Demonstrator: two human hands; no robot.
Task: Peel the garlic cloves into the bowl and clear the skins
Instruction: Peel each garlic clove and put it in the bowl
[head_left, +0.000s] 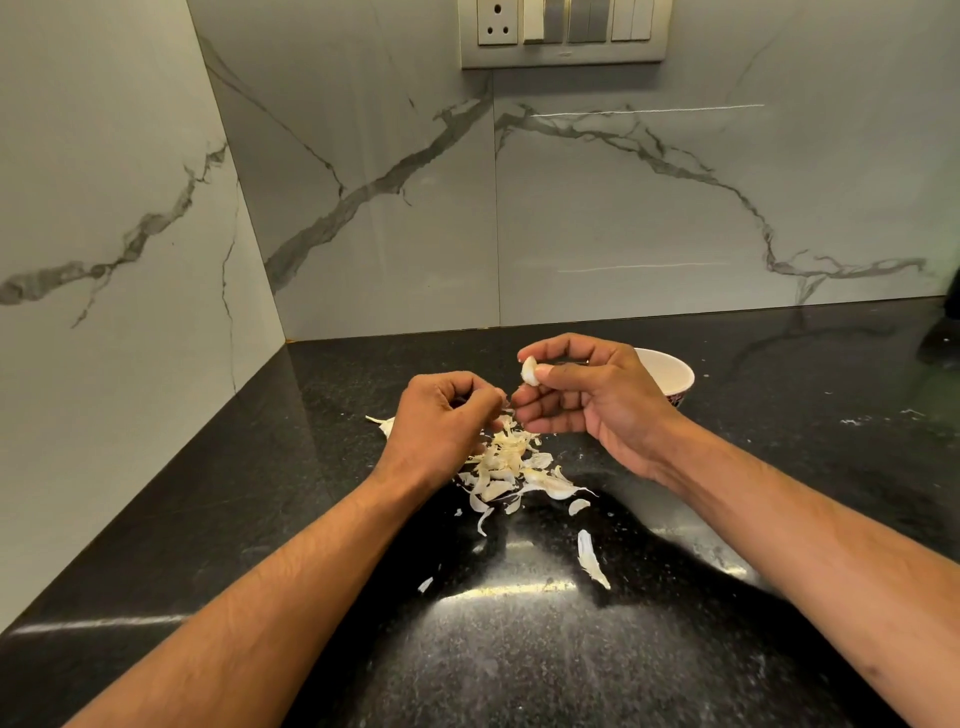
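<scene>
At table middle: right hand (582, 395) pinches garlic clove (529, 371) up high, ready for bowl (670, 371) at 2 o'clock. Left hand (441, 421) curled, maybe pinching skin, cannot tell. Skins (506, 467) piled below, 6 o'clock.

The right hand (587, 395) hides most of the bowl (670, 376); whether the curled left hand (441, 421) holds anything is unclear.
</scene>
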